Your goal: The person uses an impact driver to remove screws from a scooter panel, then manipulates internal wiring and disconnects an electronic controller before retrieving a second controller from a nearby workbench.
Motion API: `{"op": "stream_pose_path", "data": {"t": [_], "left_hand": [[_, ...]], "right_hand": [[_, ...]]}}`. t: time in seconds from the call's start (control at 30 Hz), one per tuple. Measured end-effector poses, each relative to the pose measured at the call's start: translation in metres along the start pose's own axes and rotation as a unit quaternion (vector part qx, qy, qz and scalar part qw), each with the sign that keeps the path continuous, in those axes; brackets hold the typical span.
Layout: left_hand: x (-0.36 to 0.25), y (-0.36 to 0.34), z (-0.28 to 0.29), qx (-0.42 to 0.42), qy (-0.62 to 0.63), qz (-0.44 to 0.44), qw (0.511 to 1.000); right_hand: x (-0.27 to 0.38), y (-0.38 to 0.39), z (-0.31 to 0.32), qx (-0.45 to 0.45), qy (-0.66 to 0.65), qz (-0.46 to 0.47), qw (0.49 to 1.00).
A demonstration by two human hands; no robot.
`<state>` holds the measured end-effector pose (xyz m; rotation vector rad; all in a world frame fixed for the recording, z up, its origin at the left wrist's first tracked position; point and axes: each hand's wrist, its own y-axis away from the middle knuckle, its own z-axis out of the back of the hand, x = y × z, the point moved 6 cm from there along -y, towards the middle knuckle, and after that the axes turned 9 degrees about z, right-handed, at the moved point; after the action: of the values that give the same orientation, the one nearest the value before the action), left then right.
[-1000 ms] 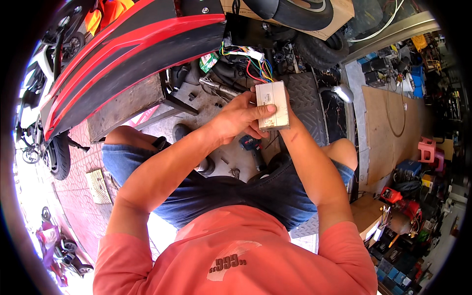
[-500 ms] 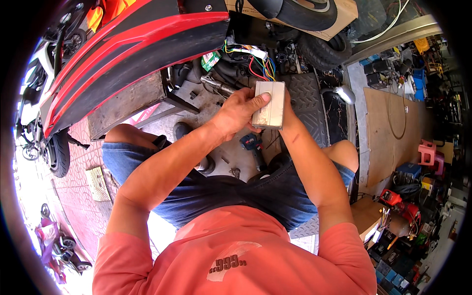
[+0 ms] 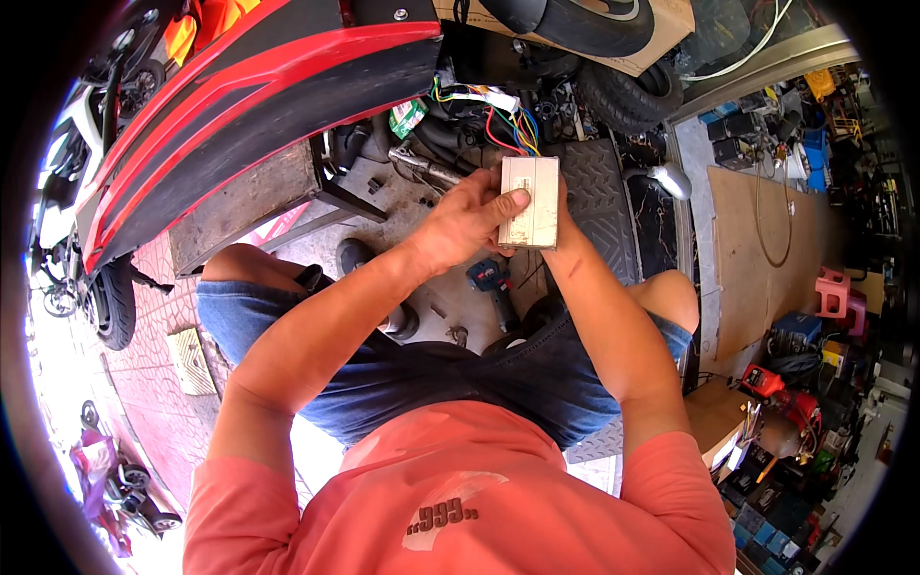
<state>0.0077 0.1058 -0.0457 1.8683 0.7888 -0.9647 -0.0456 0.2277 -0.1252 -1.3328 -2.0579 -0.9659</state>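
Note:
A flat silver metal controller box (image 3: 533, 196) is held up in front of me, its ribbed face toward my head. My left hand (image 3: 470, 213) grips its left side, thumb laid across the face and fingers tucked beneath. Behind the right edge, my right hand (image 3: 563, 196) supports the box; most of its fingers are hidden. Coloured wires (image 3: 525, 129) run from the box's far end toward a white-wrapped harness (image 3: 491, 98). Below the box, a blue and black cordless drill (image 3: 493, 287) lies on the floor between my feet.
A red and black scooter body (image 3: 259, 96) rests tilted over a low wooden bench (image 3: 249, 206) at left. Black tyres (image 3: 628, 101) and a cardboard box (image 3: 671, 34) are at the far side. A mirror (image 3: 671, 180) lies right of a black textured mat (image 3: 594, 182). Tools crowd the right.
The box has shifted slightly to the right with both hands on it. My left thumb sits a little lower on its face. The drill and wooden bench stay in place.

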Motion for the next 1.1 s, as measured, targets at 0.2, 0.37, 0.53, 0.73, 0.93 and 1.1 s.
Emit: {"op": "stream_pose_path", "data": {"t": [0.2, 0.37, 0.53, 0.73, 0.93, 1.1], "left_hand": [[0.001, -0.001, 0.000, -0.006, -0.014, -0.005, 1.000], [0.009, -0.006, 0.007, -0.022, 0.005, 0.033, 0.999], [0.022, -0.015, 0.032, -0.154, 0.071, 0.086, 0.982], [0.017, -0.024, 0.058, -0.232, -0.089, 0.039, 0.968], [-0.011, -0.025, 0.052, -0.170, 0.095, -0.051, 0.979], [-0.042, -0.016, 0.052, -0.095, 0.112, -0.111, 0.983]], "right_hand": [[-0.013, -0.006, 0.015, 0.157, -0.179, -0.010, 0.971], [-0.009, -0.013, 0.021, 0.100, -0.121, 0.029, 0.987], [0.025, -0.006, -0.017, -0.104, 0.176, 0.104, 0.973], [0.027, 0.000, -0.026, -0.093, 0.174, 0.129, 0.972], [0.030, 0.004, -0.027, -0.068, 0.239, 0.156, 0.956], [0.026, 0.005, -0.024, -0.029, 0.327, 0.212, 0.920]]}}
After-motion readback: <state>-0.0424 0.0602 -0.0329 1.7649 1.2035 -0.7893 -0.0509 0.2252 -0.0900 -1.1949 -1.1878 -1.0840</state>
